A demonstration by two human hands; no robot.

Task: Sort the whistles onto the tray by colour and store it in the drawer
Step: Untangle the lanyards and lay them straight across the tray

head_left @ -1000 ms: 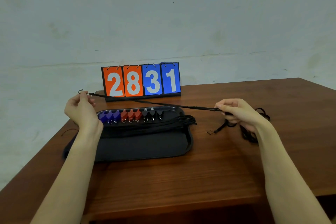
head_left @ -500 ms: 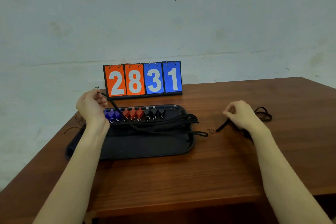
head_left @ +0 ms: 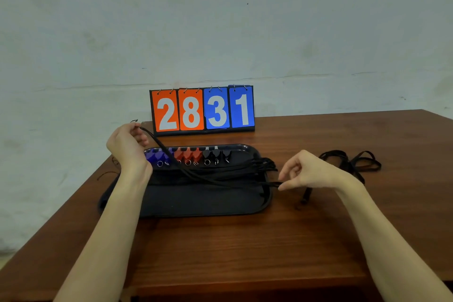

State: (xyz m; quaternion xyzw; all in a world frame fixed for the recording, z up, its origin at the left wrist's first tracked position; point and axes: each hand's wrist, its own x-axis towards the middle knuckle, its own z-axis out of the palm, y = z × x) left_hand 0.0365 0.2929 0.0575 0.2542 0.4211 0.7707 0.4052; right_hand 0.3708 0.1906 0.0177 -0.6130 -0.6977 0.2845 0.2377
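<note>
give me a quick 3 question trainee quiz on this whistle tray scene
1. True or false: the left hand pinches one end of a black lanyard.
2. From the person's left to right, the whistles on the tray run: A) red, blue, black B) blue, red, black C) black, red, blue
3. Fill in: the scoreboard reads ____.

Key: 1 true; 2 B, with blue whistles, red whistles, black whistles; 3 2831.
</note>
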